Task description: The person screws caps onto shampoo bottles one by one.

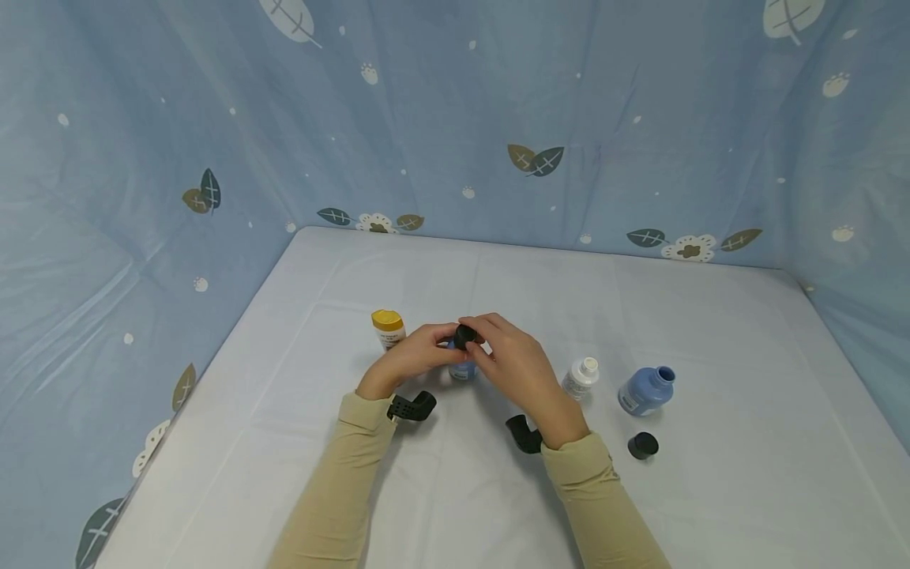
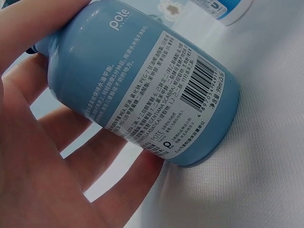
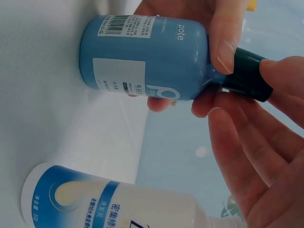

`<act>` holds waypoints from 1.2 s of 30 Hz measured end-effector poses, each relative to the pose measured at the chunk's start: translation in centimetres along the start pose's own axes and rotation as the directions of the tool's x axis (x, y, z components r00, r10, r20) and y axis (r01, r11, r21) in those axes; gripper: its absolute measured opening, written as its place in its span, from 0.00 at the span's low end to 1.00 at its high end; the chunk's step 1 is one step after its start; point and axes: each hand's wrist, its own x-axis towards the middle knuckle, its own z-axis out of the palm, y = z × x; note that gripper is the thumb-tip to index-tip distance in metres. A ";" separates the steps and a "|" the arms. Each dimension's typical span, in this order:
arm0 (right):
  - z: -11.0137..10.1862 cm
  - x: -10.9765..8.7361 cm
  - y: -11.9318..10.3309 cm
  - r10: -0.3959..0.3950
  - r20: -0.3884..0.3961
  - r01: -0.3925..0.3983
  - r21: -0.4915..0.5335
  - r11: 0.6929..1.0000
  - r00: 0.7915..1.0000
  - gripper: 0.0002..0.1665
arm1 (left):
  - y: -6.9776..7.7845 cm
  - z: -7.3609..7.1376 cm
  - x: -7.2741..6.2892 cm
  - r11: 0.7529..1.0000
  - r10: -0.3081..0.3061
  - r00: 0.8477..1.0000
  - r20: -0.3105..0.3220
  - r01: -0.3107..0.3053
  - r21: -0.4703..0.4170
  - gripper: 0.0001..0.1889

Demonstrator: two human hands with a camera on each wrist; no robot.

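A blue bottle point(image 3: 142, 59) with a printed white label stands on the table between both hands. My left hand point(image 1: 415, 353) grips it, fingers and thumb wrapped about its upper part, as the left wrist view shows close up. On its neck sits a black cap point(image 3: 249, 76), which my right hand point(image 1: 522, 363) pinches between thumb and fingers. Whether the cap is screwed tight cannot be told. Behind the left hand, a white bottle with a yellow cap point(image 1: 387, 320) is partly hidden.
Right of the right hand stands a small white bottle point(image 1: 580, 378) with a bare neck. Farther right is a second blue bottle point(image 1: 643, 392), uncapped, its mouth showing. A loose black cap point(image 1: 643, 446) lies nearer. Blue patterned cloth point(image 1: 455, 118) rises behind the white table point(image 1: 284, 442).
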 end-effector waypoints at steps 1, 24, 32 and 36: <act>0.0 0.0 0.0 0.005 -0.001 -0.005 0.000 1.000 1.000 0.21 | -0.4 0.0 0.1 1.000 0.003 1.000 0.000 -0.003 -0.001 0.19; 0.2 -0.1 0.2 -0.026 -0.022 0.026 -0.003 1.000 0.999 0.25 | -0.8 0.0 0.3 0.999 -0.037 0.999 -0.014 0.037 0.009 0.18; 0.2 -0.1 0.1 -0.045 -0.006 0.045 -0.010 0.999 0.999 0.24 | -1.0 0.0 0.3 0.999 -0.034 0.999 -0.017 0.034 0.020 0.19; 0.2 -0.1 0.1 -0.039 -0.012 0.039 -0.016 0.999 0.999 0.24 | -1.0 0.0 0.3 0.999 -0.031 0.999 -0.024 0.032 0.034 0.18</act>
